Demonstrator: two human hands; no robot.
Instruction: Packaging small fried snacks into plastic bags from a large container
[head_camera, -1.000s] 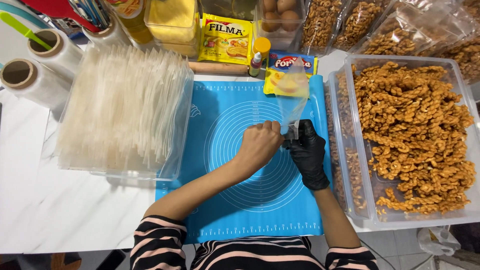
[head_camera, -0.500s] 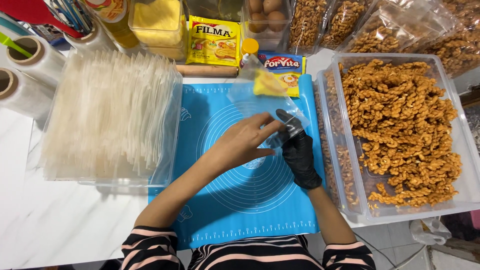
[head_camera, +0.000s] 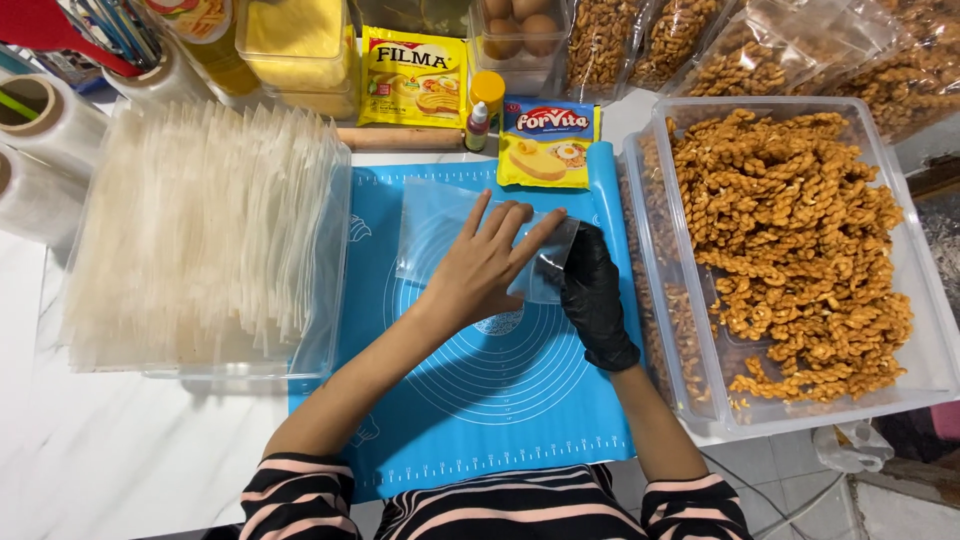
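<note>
Head view, whole scene: a person at a white table (head_camera: 90, 470) works over a blue silicone mat (head_camera: 480, 400), with a clear snack tub (head_camera: 935, 345) on the right and a tub of stacked clear bags (head_camera: 200, 240) on the left.
Snack tub: it is heaped with golden twisted snacks (head_camera: 790, 250) and stands just beside the mat's right edge, overhanging the table corner.
Bag stack: thin plastic sheets stand on edge in a dense row, well apart from the hands.
Clear bag (head_camera: 455, 235): it lies flat on the upper middle of the mat, under the left hand.
Bag axis: its long side runs roughly left to right, tilted slightly down toward the right; the right end sits at the gloved hand, but which end is the mouth cannot be told.
Left hand (head_camera: 485, 265): bare, fingers spread and pressed flat on the bag, not clamped.
Right hand (head_camera: 590, 290): in a black glove, pinching the bag's right edge; the two hands are close together on the one bag.
Risk, slip: the film looks slick, so it may slide on the mat if the flat palm lifts.
Risk, cling: the two layers may stick together and resist parting at the pinched edge.
Risk, spill: the overhanging tub could tip if an elbow knocks it.
Small items behind: two yellow packets (head_camera: 545, 145), a small dropper bottle (head_camera: 477, 128).
</note>
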